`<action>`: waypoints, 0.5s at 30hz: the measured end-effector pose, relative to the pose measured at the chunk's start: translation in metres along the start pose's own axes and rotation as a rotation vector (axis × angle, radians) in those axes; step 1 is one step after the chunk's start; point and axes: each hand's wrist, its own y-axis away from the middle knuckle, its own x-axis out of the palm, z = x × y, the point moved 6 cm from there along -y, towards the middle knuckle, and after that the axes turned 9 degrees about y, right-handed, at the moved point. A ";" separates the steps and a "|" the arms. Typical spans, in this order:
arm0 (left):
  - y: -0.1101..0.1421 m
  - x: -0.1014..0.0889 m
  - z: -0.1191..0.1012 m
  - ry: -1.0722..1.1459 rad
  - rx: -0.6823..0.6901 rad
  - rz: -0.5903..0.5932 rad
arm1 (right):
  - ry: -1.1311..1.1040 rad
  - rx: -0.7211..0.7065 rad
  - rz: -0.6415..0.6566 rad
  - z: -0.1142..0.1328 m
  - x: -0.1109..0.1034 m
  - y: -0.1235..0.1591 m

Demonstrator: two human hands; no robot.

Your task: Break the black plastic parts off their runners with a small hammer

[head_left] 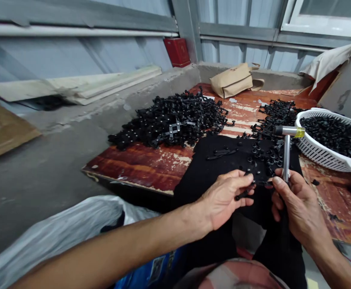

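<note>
My left hand [225, 196] is closed in a pinch on a small black plastic part [245, 193] over a black cloth [223, 168]. My right hand [297, 208] grips the shaft of a small metal hammer [286, 154] with a yellow-tipped head, held upright just right of the part. Loose black plastic pieces [262, 158] lie on the cloth in front of both hands.
A big heap of black plastic frames [175, 120] lies on the worn red board [151, 164]. A white basket [323, 154] full of black pieces stands at right. A brown paper bag [232, 80] and a red box [178, 52] sit at the back. A white sack [58, 237] lies at lower left.
</note>
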 end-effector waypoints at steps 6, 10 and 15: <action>0.015 -0.024 -0.048 -0.571 0.307 -0.048 | 0.057 0.045 0.158 0.003 -0.001 0.004; 0.015 0.018 -0.064 -1.261 0.487 0.315 | 0.115 0.055 0.272 0.007 0.019 0.001; -0.005 0.026 -0.040 -1.150 0.110 0.532 | 0.199 -0.028 0.131 0.014 0.010 -0.006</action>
